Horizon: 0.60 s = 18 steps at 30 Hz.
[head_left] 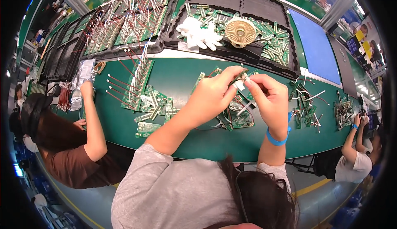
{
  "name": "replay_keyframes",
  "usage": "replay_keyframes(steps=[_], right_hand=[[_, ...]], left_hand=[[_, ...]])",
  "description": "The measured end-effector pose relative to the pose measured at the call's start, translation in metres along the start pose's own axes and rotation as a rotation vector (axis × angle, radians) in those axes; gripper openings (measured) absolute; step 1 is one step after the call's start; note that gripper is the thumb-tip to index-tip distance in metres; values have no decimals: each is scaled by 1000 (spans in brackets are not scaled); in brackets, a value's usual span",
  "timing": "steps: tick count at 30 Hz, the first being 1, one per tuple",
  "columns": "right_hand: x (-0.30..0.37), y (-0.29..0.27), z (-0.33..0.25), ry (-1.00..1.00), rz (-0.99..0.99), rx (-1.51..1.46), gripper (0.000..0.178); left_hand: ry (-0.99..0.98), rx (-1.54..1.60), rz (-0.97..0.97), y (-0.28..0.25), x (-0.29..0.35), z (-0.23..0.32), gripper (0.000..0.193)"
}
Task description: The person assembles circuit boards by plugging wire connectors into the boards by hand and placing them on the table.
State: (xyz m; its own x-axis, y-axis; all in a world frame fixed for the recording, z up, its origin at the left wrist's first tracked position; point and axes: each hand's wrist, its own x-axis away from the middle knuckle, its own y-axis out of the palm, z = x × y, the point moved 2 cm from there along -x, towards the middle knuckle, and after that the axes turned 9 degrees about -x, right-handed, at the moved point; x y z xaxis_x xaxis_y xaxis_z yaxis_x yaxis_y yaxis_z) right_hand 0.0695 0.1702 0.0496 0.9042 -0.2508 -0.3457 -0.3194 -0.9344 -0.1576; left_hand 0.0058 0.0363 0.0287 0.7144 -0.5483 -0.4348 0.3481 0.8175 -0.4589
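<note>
Above the green table, my left hand (210, 94) pinches a small green circuit board (239, 78) from its left side. From the other side, the thumb and fingers of my right hand (269, 98) close on the same board, at a white piece (240, 85) that looks like a connector or cable end. My fingers cover part of it. Beneath my hands lies a pile of circuit boards with wires (242, 117). A blue band (278, 138) circles my right wrist. Loose small boards (155, 105) are scattered left of my left forearm.
A black tray (264, 65) holds many small boards, white gloves (198, 32) and a round brass-coloured fan-like object (240, 32). Wired board panels (138, 82) stand left. Wired boards (305, 101) lie right, near a blue mat (314, 45). Co-workers sit left (66, 158) and right (351, 163).
</note>
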Motion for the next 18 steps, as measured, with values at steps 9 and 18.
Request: replay_keyframes(steps=[9, 18], right_hand=[[-2, -1, 7, 35, -37, 79, 16], [-6, -11, 19, 34, -176, 12, 15]], left_hand=[[472, -436, 120, 7, 8, -2, 34], [339, -253, 14, 11, 12, -7, 40]])
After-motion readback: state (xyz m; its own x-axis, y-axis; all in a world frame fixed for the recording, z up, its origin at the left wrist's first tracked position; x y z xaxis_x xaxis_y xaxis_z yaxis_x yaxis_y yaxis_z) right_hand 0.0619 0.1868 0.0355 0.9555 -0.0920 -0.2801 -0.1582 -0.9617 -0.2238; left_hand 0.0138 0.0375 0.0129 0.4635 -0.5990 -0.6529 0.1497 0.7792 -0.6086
